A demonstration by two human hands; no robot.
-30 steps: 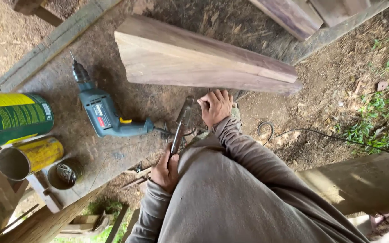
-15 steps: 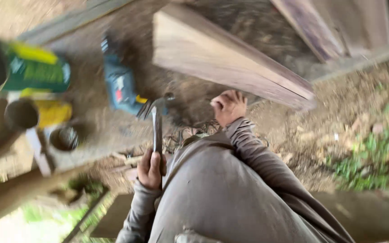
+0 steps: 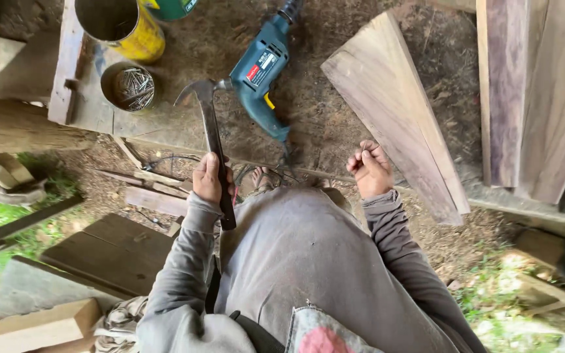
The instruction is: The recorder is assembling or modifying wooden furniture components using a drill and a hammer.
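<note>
Below your head, on a dusty wooden platform, these items are listed:

1. Claw hammer (image 3: 212,140): dark shaft, steel head pointing away from you, gripped low on the shaft by your left hand (image 3: 209,178), fingers wrapped tight round it.
2. Right hand (image 3: 371,168): fingers curled into a loose fist just beside the near end of the plank (image 3: 395,111); whether it pinches a nail you cannot tell.
3. Plank: long, pale, lying slantwise on the platform, with 2 more boards (image 3: 536,91) to its right.
4. Electric drill (image 3: 261,77): teal body, lying between hammer head and plank, its cord trailing towards you.
5. Small tin of nails (image 3: 129,85): open, left of the hammer head, with a yellow can (image 3: 125,26) behind it.

Handling note: keep your grip near the shaft's end for swing, mind the drill cord, and keep your curled fingers away from the hammer head.
</note>
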